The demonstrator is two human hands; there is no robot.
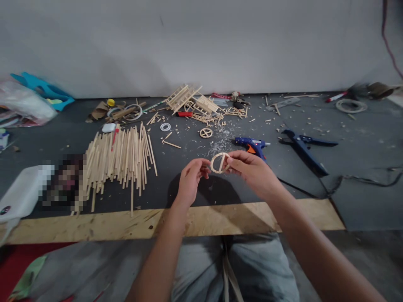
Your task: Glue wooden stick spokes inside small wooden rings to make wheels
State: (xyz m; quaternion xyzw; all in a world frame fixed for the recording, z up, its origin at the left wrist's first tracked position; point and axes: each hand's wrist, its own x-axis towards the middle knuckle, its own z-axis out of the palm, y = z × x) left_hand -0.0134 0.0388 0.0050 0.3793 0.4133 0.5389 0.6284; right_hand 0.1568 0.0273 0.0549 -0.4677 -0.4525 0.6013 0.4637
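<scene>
My right hand (pixel 248 165) pinches a small round wheel (pixel 213 161) made of wooden stick pieces, with one bar across its middle. At the wheel's left edge is my left hand (pixel 192 176), its fingers loosely bent and apart; whether the tips touch the rim I cannot tell. Just beyond my right hand lies a blue hot glue gun (pixel 253 143) with an orange trigger. Farther back on the dark table rests a similar wooden wheel (pixel 206 133) with crossed spokes.
Many thin wooden sticks (pixel 121 157) lie at left, beside a white power bank (pixel 23 191). A wooden stick model (pixel 185 98) stands at the back among scraps. Dark blue cutters (pixel 305 153) and a black cable (pixel 365 178) lie at right. A white ring (pixel 165 127) lies mid-table.
</scene>
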